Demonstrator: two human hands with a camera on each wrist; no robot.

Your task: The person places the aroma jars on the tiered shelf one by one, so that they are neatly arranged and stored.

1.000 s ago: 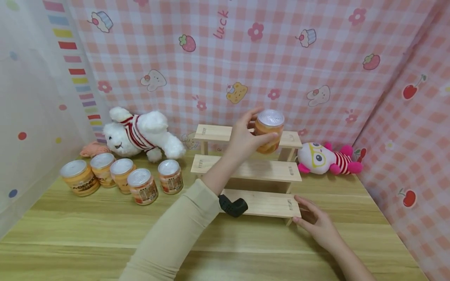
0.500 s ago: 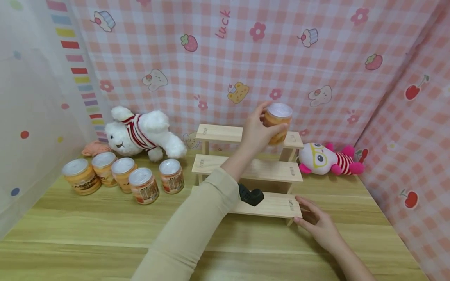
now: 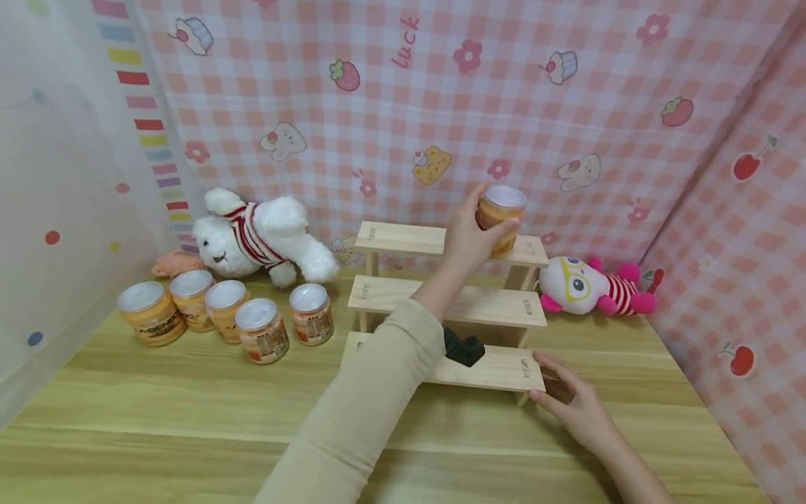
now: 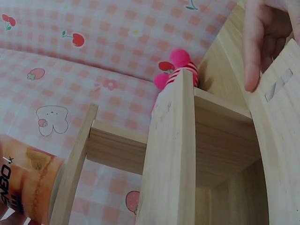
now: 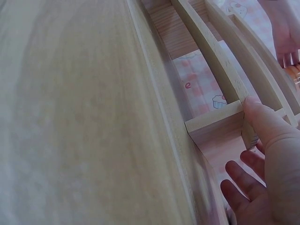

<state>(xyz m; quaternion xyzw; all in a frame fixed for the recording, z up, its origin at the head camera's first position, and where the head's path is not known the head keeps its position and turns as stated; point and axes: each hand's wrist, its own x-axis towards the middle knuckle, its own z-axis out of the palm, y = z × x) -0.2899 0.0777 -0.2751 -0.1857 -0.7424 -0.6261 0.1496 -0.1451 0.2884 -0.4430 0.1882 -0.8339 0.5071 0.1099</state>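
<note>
Can [image 3: 502,207] is in the left hand [image 3: 469,236], thumb across its near side, fingers round the L/far side, so it lies just R of the palm; long axis approx. vert., lid up. Pos.: R part of the far, top tier [image 3: 403,239] of a wooden stand [image 3: 491,307]; base touching or just above the board, can't tell which. Left hand is the nearer one; right hand [image 3: 578,407] is at the R end of the near, lowest tier [image 3: 500,369], thumb & index pinching the board's end. Count: 6 cans, i.e. 1 held + 5 other cans [image 3: 264,336] upright on the table [image 3: 189,420], L side; 1 stand w/ 3 tiers; 2 soft toys, white toy [image 3: 277,227] far L behind the cans, pink-&-white toy [image 3: 576,285] R of stand; 1 peach-coloured item [image 3: 178,263] far L, partly hidden, ID unclear.
</note>
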